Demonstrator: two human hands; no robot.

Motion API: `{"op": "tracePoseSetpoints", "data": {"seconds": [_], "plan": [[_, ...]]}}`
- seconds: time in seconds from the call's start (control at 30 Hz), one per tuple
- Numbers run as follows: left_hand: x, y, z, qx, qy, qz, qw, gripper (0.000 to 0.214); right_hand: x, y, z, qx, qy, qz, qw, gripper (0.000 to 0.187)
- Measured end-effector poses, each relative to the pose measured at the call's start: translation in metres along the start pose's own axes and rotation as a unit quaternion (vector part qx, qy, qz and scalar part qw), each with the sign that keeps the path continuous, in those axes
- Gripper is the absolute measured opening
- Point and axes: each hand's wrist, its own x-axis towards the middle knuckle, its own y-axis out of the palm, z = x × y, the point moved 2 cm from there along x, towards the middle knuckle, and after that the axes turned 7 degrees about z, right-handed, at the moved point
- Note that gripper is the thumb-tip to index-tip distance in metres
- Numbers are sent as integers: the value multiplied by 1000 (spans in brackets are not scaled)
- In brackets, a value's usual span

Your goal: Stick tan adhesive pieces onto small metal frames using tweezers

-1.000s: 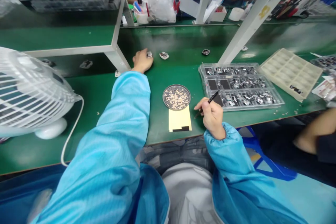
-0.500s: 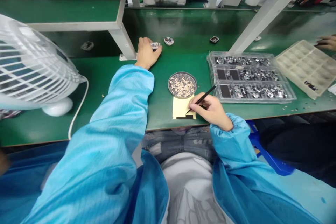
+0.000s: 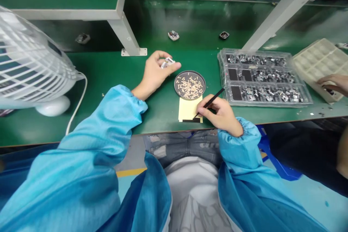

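Note:
My left hand [image 3: 154, 73] pinches a small white-and-metal part [image 3: 168, 62] just above the green bench, left of a round mesh dish [image 3: 189, 85] full of tiny pale pieces. My right hand [image 3: 220, 113] grips a thin black tool [image 3: 210, 101] like a pen. The tool's tip rests on a yellow sheet [image 3: 189, 110] with a black strip along its near edge, lying just below the dish.
A clear tray [image 3: 262, 78] of small metal parts lies to the right, and a cream compartment tray [image 3: 317, 64] where another person's hand [image 3: 332, 83] reaches. Two loose parts [image 3: 173, 35] sit further back. A white fan [image 3: 32, 61] stands left; white frame legs [image 3: 123, 29] rise behind.
My left hand picked up the small part from the back of the bench and drew it toward the dish. My right hand moved the tool tip left onto the yellow sheet.

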Motion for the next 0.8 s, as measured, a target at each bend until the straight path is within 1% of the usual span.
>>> {"op": "tracePoseSetpoints", "data": {"seconds": [0.07,0.13,0.17,0.23,0.27,0.33,0.47,0.57,0.67,0.8], "plan": [[-17,14,-16,-57,-51,84,994,63,-1,0,3,52,-22,-33,998,22],[-30,26,-30,-93,-80,155,980,60,-2,0,6,71,-76,-106,989,17],[-35,30,-34,-105,-92,180,974,58,-3,-1,8,61,-108,-151,981,16],[-43,37,-39,-119,-111,208,965,53,-4,-2,9,19,-155,-231,960,16],[-46,40,-40,-122,-116,213,962,50,-5,-2,9,-3,-167,-259,951,17],[-52,44,-39,-124,-118,212,962,43,-5,-2,8,-30,-175,-289,941,19],[-61,50,-35,-115,-121,198,966,34,-4,-1,5,-53,-186,-302,933,16],[-66,53,-35,-103,-127,193,967,26,-2,-1,4,-86,-180,-301,933,14],[-68,56,-35,-92,-124,187,970,23,1,0,6,-121,-177,-288,934,9],[-69,56,-34,-87,-126,181,971,22,3,0,10,-136,-187,-268,935,6]]}}
